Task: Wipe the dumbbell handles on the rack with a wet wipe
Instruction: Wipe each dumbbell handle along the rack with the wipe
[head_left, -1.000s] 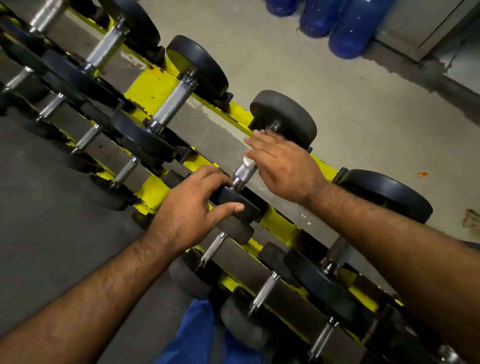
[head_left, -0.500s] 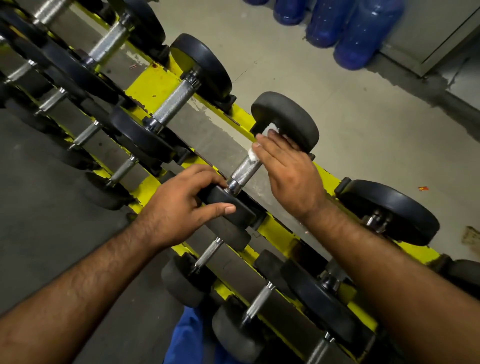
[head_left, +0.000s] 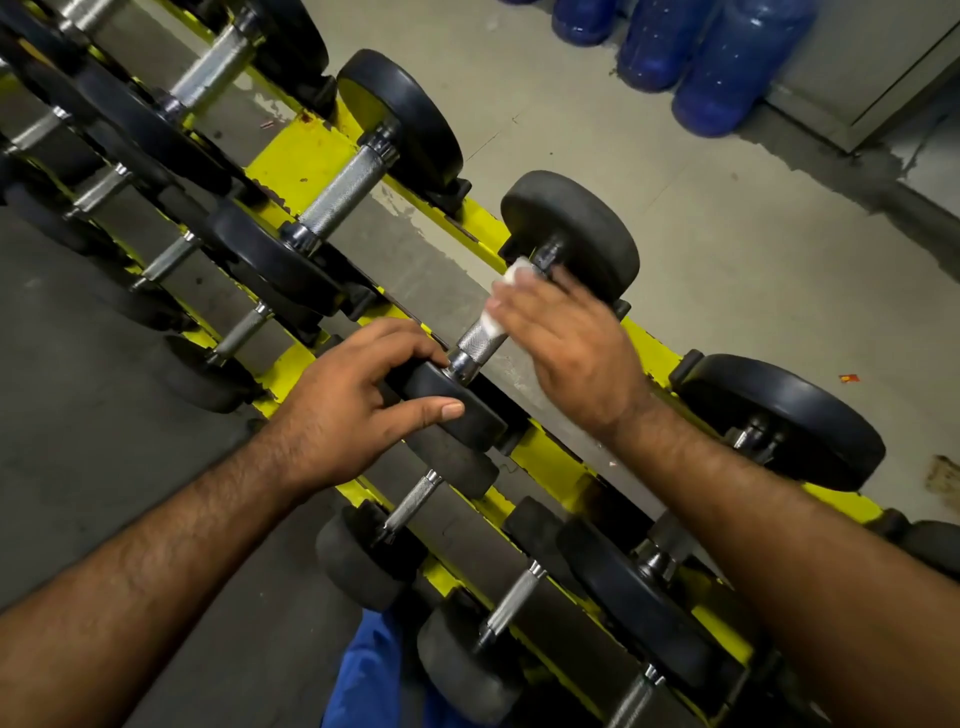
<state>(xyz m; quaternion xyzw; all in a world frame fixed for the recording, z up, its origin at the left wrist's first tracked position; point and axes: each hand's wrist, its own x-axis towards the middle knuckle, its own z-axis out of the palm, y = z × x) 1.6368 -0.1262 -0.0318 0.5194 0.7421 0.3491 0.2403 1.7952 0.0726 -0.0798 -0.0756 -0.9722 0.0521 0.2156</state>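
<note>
A worn grey concrete floor (head_left: 701, 260) spreads under dim light. Three blue water jugs (head_left: 727, 62) stand against a grey cabinet (head_left: 883, 62) at the far edge. Darker grey flooring (head_left: 78, 415) lies on the near side.
</note>
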